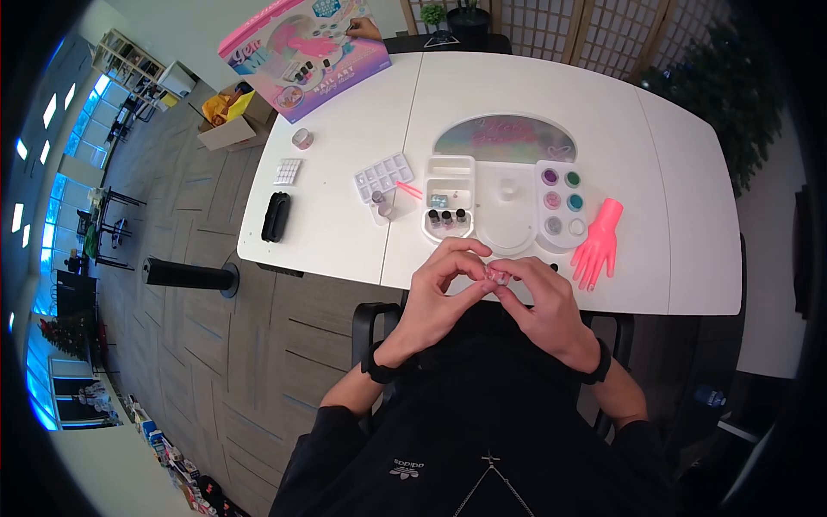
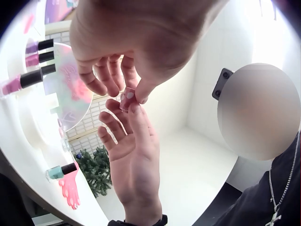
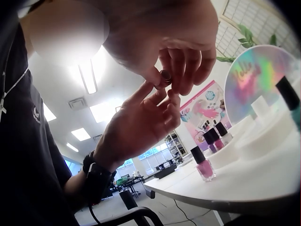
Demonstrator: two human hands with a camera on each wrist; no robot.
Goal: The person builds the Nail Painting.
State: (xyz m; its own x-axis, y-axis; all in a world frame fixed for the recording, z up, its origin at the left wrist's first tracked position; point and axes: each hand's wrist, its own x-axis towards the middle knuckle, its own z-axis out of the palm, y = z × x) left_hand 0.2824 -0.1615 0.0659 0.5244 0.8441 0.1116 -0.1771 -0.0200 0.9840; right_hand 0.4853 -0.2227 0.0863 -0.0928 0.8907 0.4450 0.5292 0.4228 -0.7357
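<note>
Pink and pale-spotted, a rounded piece (image 2: pixel 126 100) sits in the pinching grip of left hand (image 1: pixel 441 291) and right hand (image 1: pixel 548 308).

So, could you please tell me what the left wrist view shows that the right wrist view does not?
Only left wrist: the pink toy hand on the table and the tree.
Only right wrist: the ceiling vent and black case.
Both: the left hand and right hand, polish bottles and backboard.
</note>
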